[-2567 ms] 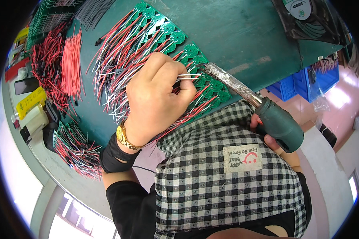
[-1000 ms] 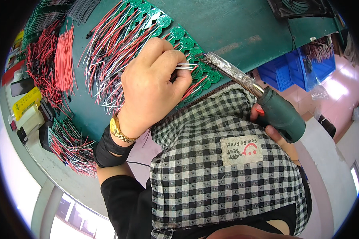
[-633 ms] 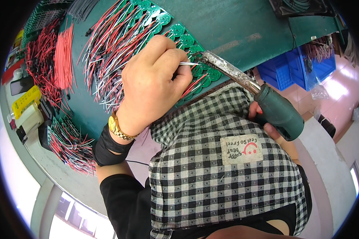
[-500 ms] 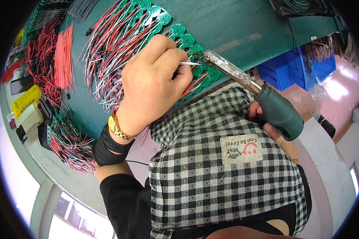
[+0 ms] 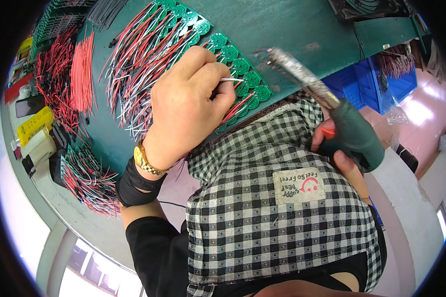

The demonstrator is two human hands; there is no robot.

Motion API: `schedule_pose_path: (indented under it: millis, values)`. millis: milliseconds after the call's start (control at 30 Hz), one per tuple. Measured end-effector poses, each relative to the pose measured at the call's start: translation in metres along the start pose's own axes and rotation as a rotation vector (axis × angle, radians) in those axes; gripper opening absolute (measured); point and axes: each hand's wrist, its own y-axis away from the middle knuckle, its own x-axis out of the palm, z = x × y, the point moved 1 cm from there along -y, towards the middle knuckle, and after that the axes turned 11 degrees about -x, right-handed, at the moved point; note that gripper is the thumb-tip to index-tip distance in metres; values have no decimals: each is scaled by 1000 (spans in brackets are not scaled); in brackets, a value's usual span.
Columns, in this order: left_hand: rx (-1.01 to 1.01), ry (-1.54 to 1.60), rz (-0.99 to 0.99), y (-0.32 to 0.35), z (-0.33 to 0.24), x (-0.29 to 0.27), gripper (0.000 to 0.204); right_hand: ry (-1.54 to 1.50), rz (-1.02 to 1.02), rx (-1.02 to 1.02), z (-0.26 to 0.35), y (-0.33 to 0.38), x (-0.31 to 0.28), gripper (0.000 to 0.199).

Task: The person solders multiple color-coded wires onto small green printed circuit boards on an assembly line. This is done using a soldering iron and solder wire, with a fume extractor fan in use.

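The thumb and forefinger of the left hand (image 5: 188, 101) are pinched together on a thin white wire (image 5: 231, 79), whose free end pokes out over a row of round green circuit boards (image 5: 240, 65). The right hand (image 5: 346, 164) has its fingers wrapped around the dark green handle of a soldering tool (image 5: 357, 132), a thumb or finger beside its red trigger (image 5: 328, 132) (the far side of this grip is hidden). The tool's metal barrel slants up and left, blurred, its tip over bare green tabletop (image 5: 262, 24), apart from the boards. Half a second ago that tip was right by the wire's end; now it is up and away, while the left hand has hardly shifted and keeps its pinch. Red, white and black leads (image 5: 143, 64) fan leftward from the boards, partly under the left hand. Farther left lies a bundle of red wires (image 5: 83, 74).
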Motion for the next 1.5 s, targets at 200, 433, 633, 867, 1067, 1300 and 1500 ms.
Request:
schedule_pose_path:
  millis: [200, 433, 633, 867, 1067, 1300, 1500]
  values:
    - [4, -18, 10, 0, -2, -1, 13, 103, 121, 19, 7, -3, 5, 47]
    - [-9, -65, -64, -2, -2, 4, 11, 167, 100, 109, 7, -5, 5, 40]
    - [-5, -60, -15, -3, 0, 1, 13, 116, 125, 85, 6, -11, 4, 41]
    - [-26, -73, 7, -2, -3, -3, 11, -76, -89, -202, -18, -8, -4, 56]
    - [9, -15, -54, -6, -8, -6, 11, -648, -78, -478, -18, -26, -4, 50]
    - [-36, -18, -40, -7, -8, -4, 13, -1268, -1, -286, -13, -48, 0, 37]
    - [-41, 12, -50, -7, -7, -1, 13, -1330, 35, -281, -13, -48, 3, 37]
